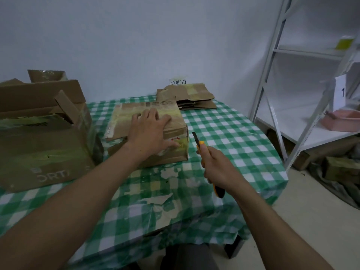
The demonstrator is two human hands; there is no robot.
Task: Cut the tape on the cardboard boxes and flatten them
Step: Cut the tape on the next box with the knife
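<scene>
Checked tablecloth, box printed "ORT", right hand gripping knife

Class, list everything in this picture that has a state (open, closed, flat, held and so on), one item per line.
Small box: closed, not flattened.
Large box: upright, top flaps open.
Cardboard stack: flattened, at the table's back edge.
Utility knife: blade out, clear of the small box.
Left hand: pressing flat on the small box.
Right hand: gripping the utility knife.
</scene>
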